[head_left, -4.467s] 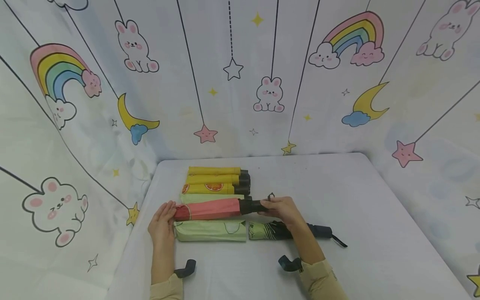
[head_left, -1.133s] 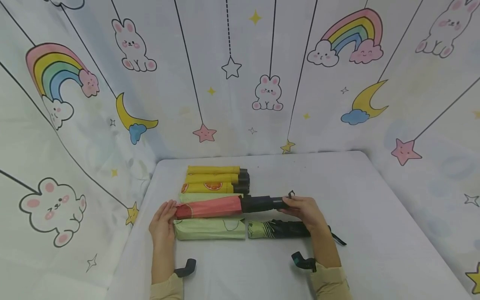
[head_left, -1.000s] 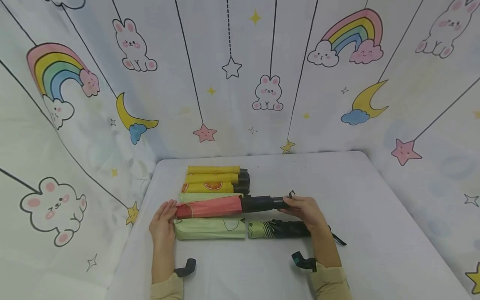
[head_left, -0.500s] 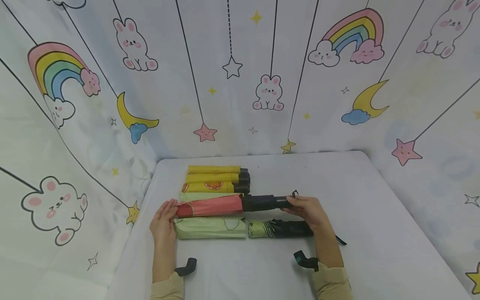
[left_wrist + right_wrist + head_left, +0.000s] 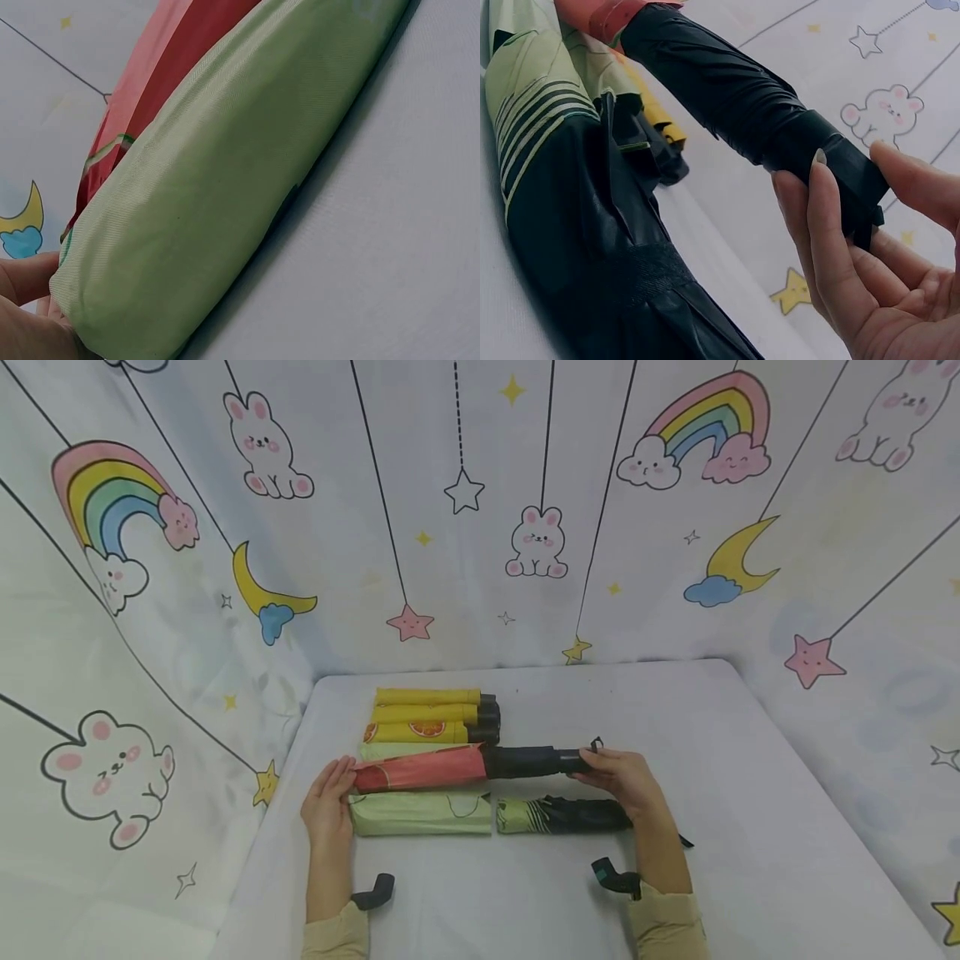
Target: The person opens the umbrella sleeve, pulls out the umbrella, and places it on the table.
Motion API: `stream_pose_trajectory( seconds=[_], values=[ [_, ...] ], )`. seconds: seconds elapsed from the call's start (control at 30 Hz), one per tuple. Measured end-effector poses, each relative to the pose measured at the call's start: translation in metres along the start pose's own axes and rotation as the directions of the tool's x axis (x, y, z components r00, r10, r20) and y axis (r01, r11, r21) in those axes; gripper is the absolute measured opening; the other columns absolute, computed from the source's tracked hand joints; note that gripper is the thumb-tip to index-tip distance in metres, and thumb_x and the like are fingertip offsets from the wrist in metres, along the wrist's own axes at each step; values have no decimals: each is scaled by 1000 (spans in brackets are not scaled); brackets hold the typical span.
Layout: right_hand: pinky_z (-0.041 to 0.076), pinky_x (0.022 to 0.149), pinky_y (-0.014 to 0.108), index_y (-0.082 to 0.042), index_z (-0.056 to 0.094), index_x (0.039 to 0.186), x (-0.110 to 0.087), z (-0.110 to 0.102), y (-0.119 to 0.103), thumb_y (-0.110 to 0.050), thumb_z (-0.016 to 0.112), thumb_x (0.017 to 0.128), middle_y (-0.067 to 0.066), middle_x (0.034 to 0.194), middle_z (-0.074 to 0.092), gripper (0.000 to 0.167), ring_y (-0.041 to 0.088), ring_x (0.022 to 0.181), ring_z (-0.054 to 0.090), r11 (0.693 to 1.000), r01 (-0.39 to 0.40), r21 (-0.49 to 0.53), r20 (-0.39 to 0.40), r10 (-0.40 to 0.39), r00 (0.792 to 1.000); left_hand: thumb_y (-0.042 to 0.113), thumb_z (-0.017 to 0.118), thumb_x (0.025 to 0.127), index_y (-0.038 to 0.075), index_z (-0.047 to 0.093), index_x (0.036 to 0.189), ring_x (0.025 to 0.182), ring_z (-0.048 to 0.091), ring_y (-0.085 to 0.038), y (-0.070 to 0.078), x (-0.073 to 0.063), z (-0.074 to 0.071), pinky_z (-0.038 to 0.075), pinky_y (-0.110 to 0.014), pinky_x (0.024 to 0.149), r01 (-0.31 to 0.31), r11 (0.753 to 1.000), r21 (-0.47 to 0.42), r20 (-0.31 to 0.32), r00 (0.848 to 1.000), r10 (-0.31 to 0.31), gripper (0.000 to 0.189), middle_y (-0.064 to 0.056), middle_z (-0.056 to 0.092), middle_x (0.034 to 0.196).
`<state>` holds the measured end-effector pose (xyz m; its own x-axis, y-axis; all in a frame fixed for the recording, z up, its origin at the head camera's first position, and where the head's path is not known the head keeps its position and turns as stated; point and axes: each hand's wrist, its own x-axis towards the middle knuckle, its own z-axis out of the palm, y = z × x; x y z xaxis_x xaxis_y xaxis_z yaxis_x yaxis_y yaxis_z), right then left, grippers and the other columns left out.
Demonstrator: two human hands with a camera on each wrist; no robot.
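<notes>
A red umbrella sleeve lies slanted across the middle in the head view, a black folded umbrella sticking out of its right end. My left hand holds the sleeve's left end by the fingertips. On the other side, my right hand pinches the umbrella's black handle between thumb and fingers. Just in front lies a pale green sleeve, which hides part of the red one in the left wrist view. Beside it is a green-and-black folded umbrella, partly behind my right wrist.
Several yellow-sleeved umbrellas with black handles lie side by side at the back. Another pale green sleeve shows behind the red one. All rest on a white-covered table, with a printed curtain standing behind.
My right hand has moved right with the handle, so more of the black umbrella shows outside the red sleeve. My left hand has stayed at the sleeve's left end.
</notes>
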<state>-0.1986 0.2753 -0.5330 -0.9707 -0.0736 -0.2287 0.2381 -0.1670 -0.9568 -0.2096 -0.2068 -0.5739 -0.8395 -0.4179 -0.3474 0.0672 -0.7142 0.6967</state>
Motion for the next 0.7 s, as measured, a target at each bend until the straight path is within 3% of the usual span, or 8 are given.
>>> stream_pose_trajectory(
  seconds=[0.53,0.7],
  values=[
    [64,90,38,-9,82,98,-6,-15,-6,-5,72,98,4,98,76,10,23,89,79,998,19,65,-10,-18,1000,-24,65,89,-10,46,146,103,77,-19,0,1,0,59,-28,97,2,1000,-18,-4,1000,-2,62,-11,79,106],
    [64,91,40,-7,81,99,-8,-21,-7,-3,70,99,5,98,76,12,24,90,78,996,19,88,3,-19,1000,-23,66,89,-10,45,148,104,76,-19,2,0,0,59,-28,97,3,1000,12,-1,1000,-3,64,-11,78,111]
  ],
)
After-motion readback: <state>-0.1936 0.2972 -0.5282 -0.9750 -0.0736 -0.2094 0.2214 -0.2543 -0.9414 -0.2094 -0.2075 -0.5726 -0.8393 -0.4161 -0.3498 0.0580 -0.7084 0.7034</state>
